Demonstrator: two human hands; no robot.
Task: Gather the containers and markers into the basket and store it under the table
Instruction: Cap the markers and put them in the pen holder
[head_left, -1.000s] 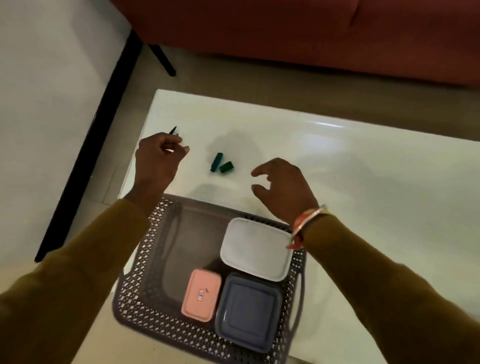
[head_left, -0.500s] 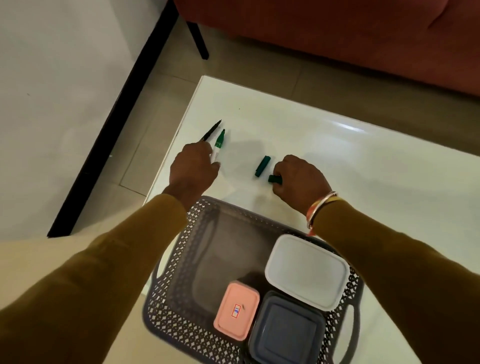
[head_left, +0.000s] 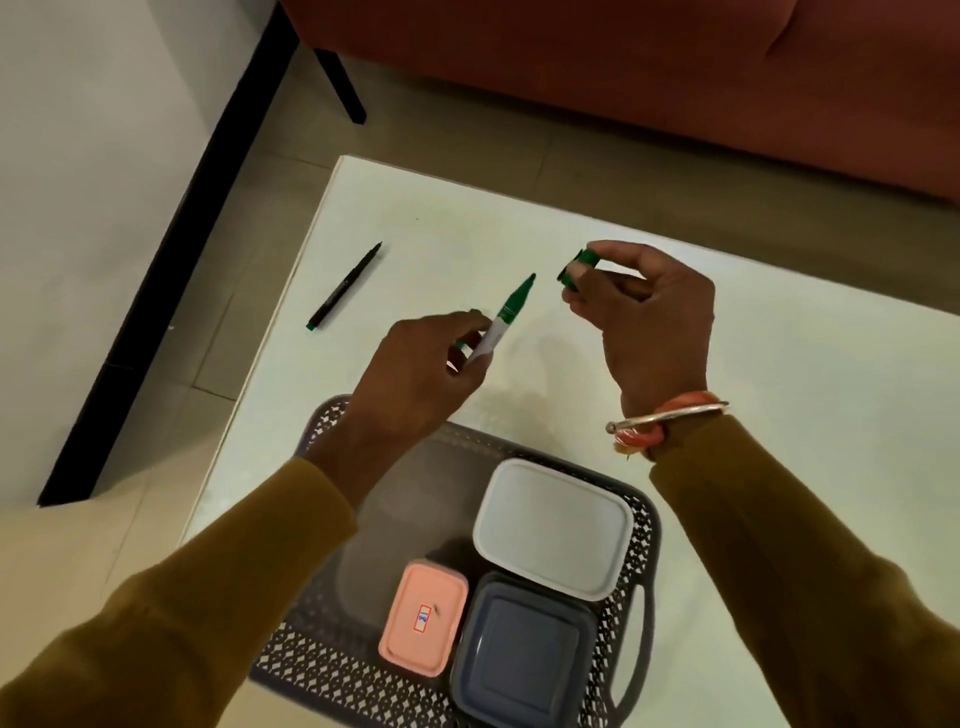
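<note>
I am looking down from the head camera at a dark lattice basket (head_left: 311, 675) on the near edge of a white table (head_left: 779, 389). Three closed containers already sit in the basket: a white one (head_left: 553, 527) at its far right, a pink one (head_left: 423, 618) and a grey-blue one (head_left: 522, 654) nearer to me. Above the basket's far rim, the left hand (head_left: 410, 379) has its fingers curled round the white barrel of a green marker (head_left: 506, 317), whose bare tip points away from the basket. Just beyond that tip, the right hand (head_left: 649, 317) pinches a green cap (head_left: 576, 270) between thumb and fingertips, the other fingers loosely bent. Tip and cap are near but apart. I judge the capping is about to happen. A second, black marker (head_left: 345, 286) lies on the table beyond the basket's far left corner, close to the table's side edge, and I cannot tell whether it is capped. The risks I see are these. The cap is held only at the fingertips, so a slanted push could pop it loose onto the table or floor. A missed approach would drag the open tip across fingers or the white tabletop and leave ink. A careless sweep could roll the black marker over the edge.
</note>
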